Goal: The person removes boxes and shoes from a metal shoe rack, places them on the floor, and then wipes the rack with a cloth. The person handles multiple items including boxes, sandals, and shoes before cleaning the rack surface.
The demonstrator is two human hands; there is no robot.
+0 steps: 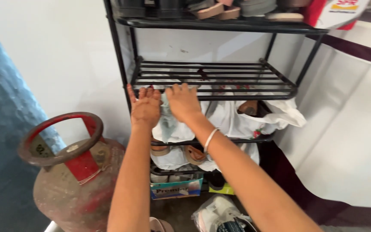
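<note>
Both hands at mid-frame: left hand [145, 107] flat and unclenched against the black rack [213, 81], right hand [183, 102] pressing a pale cloth [168, 122] bunched there, fingers spread, not clenched. Likely light, limp, non-slippery; best pinched by a fold.

Just above the left hand [145, 108] and right hand [183, 102], the barred middle shelf [213, 77] lies bare, with open room up to the top shelf [220, 25]. Below and right of the hands, white plastic bags [237, 118] fill the lower tier. A rusty red gas cylinder [71, 172] blocks the space left of the forearms.
</note>
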